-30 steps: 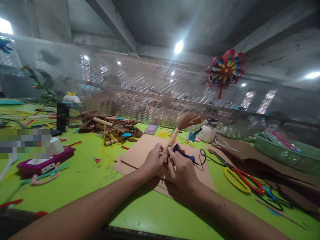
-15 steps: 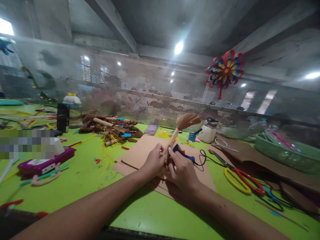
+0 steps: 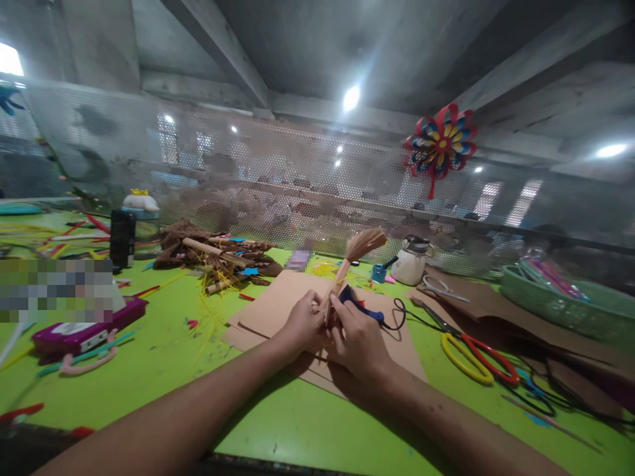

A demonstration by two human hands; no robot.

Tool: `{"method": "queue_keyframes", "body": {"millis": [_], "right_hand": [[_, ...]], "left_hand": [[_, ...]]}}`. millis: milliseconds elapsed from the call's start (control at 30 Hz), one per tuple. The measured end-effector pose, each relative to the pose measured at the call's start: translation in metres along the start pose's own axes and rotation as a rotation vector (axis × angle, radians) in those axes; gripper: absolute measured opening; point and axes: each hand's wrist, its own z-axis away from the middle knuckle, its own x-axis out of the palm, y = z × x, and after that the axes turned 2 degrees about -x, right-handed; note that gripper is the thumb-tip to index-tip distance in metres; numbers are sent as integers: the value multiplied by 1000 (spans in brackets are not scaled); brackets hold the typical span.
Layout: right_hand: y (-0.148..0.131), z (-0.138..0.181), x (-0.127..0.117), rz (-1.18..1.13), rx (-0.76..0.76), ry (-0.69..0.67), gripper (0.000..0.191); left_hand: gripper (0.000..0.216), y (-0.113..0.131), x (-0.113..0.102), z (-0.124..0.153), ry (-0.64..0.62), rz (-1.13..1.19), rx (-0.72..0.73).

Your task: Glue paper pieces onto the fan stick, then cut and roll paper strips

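Note:
A small broom-shaped craft [image 3: 364, 244] of brown paper stands tilted in front of me, its pleated head up and to the right. The fingers of my left hand [image 3: 306, 324] are closed around the lower part of its handle. My right hand [image 3: 360, 334] pinches the same handle from the other side, thumb and fingers close to the left ones. The handle's lowest end is mostly hidden by both hands. Just behind my right hand lies a blue-handled tool [image 3: 370, 311], which looks like a glue gun, with a black cord. Brown paper sheets [image 3: 278, 301] lie beneath.
Scissors [image 3: 466, 357] with red and yellow handles lie at the right, near a green basket [image 3: 560, 291]. A white jug [image 3: 411, 261] stands behind. Rolled paper pieces [image 3: 218, 254] are heaped at left, beyond a purple power strip [image 3: 89, 330]. Mesh [image 3: 297, 178] borders the table.
The paper broom has turned slightly between my fingers, so its pleated head shows narrower. Both hands keep their hold in nearly the same place. The whole view has shifted a little.

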Motion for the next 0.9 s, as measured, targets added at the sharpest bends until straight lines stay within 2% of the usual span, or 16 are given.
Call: {"method": "queue_keyframes", "body": {"millis": [100, 267, 400, 533, 667, 767, 833, 900], "right_hand": [[-3, -4, -12, -37, 15, 51, 44], [10, -16, -36, -156, 66, 282, 31], [37, -21, -38, -277, 218, 412, 20], [53, -22, -38, -347, 297, 498, 18], [64, -25, -41, -303, 299, 518, 20], [80, -26, -40, -306, 380, 487, 22], [90, -26, -38, -317, 472, 436, 22], [93, -26, -36, -386, 538, 318, 27]], "left_hand": [[31, 4, -1, 3, -54, 129, -43], [25, 26, -6, 13, -239, 417, -200], [15, 33, -9, 12, -223, 518, -249], [18, 32, -10, 9, -206, 596, -292], [21, 31, -12, 7, -190, 622, -313], [18, 31, -14, 5, -159, 634, -333], [15, 30, -16, 3, -129, 639, -329], [14, 30, -17, 3, -108, 635, -318]]}}
